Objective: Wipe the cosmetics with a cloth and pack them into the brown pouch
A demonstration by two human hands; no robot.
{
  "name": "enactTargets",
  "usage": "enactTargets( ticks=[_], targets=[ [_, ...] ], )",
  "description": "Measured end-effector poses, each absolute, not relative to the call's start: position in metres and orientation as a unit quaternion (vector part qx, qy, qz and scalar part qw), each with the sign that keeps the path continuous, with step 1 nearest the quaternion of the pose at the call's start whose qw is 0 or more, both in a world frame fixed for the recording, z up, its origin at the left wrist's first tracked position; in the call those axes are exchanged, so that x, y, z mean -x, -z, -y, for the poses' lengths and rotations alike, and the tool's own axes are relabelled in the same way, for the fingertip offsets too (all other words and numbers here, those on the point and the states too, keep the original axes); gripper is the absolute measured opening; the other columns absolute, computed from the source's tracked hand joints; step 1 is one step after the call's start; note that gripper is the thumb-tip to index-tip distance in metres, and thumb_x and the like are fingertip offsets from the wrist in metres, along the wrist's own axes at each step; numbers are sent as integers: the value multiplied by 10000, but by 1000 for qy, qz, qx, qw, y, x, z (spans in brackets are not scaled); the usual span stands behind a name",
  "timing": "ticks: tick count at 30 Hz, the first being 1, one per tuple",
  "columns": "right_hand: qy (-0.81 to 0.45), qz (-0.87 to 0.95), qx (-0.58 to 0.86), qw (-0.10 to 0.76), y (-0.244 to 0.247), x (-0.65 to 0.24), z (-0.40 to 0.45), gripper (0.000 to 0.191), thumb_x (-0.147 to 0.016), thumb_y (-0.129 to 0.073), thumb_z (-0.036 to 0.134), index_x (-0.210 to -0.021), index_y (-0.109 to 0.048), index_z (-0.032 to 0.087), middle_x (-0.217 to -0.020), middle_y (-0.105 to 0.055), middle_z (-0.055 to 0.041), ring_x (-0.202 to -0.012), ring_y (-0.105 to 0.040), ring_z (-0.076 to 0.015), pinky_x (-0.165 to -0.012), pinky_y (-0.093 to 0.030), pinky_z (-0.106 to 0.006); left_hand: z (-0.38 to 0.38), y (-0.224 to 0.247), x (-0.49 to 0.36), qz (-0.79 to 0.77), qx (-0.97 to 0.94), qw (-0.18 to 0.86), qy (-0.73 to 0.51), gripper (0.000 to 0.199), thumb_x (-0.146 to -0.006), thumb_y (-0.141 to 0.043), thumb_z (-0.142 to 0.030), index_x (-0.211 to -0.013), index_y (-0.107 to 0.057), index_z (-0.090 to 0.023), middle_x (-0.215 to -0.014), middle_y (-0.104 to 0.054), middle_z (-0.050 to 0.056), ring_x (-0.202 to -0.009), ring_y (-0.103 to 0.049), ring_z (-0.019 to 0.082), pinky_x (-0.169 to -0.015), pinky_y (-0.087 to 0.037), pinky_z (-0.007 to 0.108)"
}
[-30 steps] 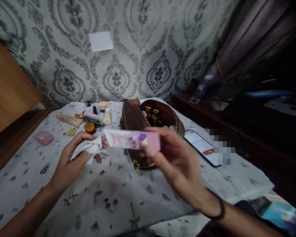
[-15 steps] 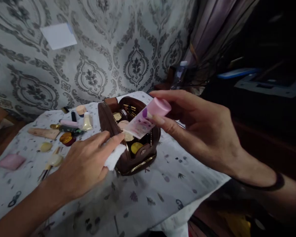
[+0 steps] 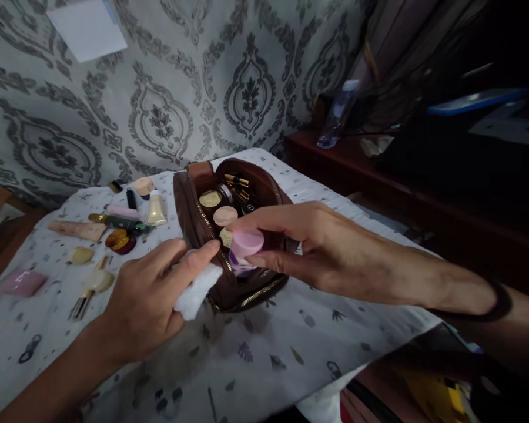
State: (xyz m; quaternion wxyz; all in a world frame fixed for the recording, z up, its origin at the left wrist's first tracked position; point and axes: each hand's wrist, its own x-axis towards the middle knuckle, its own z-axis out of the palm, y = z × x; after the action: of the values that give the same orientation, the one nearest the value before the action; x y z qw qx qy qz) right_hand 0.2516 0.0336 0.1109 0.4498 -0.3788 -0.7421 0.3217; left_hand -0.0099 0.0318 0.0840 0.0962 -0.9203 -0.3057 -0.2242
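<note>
A brown zippered bag stands unzipped on the patterned cloth, with round jars and gold-trimmed tubes inside. My right hand grips a pink-capped tube between thumb and fingers; its lower part is down in the bag's opening, cap upward. At the bag's near left edge, my left hand holds a crumpled white cloth under its fingers, the index fingertip close to the zipper.
Cosmetics lie left of the bag: a cream tube, an amber jar, a pink item and brushes. A clear bottle stands on a dark red surface at the back right.
My right hand has lowered the pink tube from above the bag into its opening, turning it more upright. My left hand keeps the white cloth at the bag's edge. The view has shifted slightly.
</note>
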Motion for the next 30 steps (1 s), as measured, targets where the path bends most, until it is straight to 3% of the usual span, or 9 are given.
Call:
enactTargets(
  ticks=[3,11,15,18,20,23,27,30],
  targets=[
    [-288,847,342,287,-113,-252,-35,92,-903,-656,253,-826,-705,241,-680,-631,39,-604,-559,-119,-585,-451,-226,-32,-86,8,298,922,93,229,725,-677,-429,-65,-1383,-516,-203,-877,-543,65,-743,-564,201,-570,-421,281],
    [-209,909,314,178,-111,-248,-26,257,-1034,-420,219,-1084,-669,183,-939,-708,-50,-826,-660,-168,-762,-497,-285,-28,-91,3,307,921,62,230,725,-674,-407,-18,-1372,-515,-186,-854,-563,42,-721,-592,169,-585,-466,246],
    [-162,914,321,189,-104,-245,-20,281,-1034,-390,189,-1168,-635,163,-1001,-708,-80,-853,-673,-175,-778,-529,-290,-21,-90,9,316,923,20,218,814,-689,-390,-12,-1475,-397,-225,-944,-632,50,-804,-645,177,-658,-532,255],
    [-119,907,343,213,-99,-244,-16,327,-1008,-415,156,-1288,-584,163,-1075,-710,-105,-919,-693,-200,-808,-563,-321,-13,-84,21,337,917,-4,213,854,-699,-381,-12,-1516,-313,-250,-1263,-646,82,-1105,-656,220,-855,-565,306],
    [-84,894,358,255,-97,-247,-12,362,-1002,-446,174,-1353,-533,159,-1159,-697,-128,-1001,-694,-223,-846,-576,-352,-7,-77,32,369,905,-14,209,847,-708,-377,-13,-1513,-312,-266,-1396,-597,68,-1231,-613,235,-938,-553,322],
    [-39,856,369,360,-97,-254,0,321,-1004,-498,216,-1317,-549,166,-1200,-690,-131,-1066,-683,-231,-880,-577,-363,0,-65,52,425,886,-8,186,875,-677,-370,-1,-1505,-343,-283,-1421,-595,42,-1264,-605,245,-959,-553,329],
    [-63,813,319,483,-89,-258,23,178,-992,-517,153,-1139,-615,173,-921,-730,-63,-812,-691,-159,-700,-553,-267,2,-48,81,477,866,-5,150,925,-646,-372,1,-1522,-338,-295,-1486,-545,26,-1298,-586,251,-975,-552,333],
    [-87,871,238,421,-66,-252,35,222,-1023,-426,177,-978,-640,140,-664,-655,-19,-582,-581,-133,-561,-456,-269,0,-37,100,480,868,3,128,944,-660,-382,-13,-1552,-289,-305,-1525,-503,22,-1335,-555,258,-1020,-531,357]
  ],
)
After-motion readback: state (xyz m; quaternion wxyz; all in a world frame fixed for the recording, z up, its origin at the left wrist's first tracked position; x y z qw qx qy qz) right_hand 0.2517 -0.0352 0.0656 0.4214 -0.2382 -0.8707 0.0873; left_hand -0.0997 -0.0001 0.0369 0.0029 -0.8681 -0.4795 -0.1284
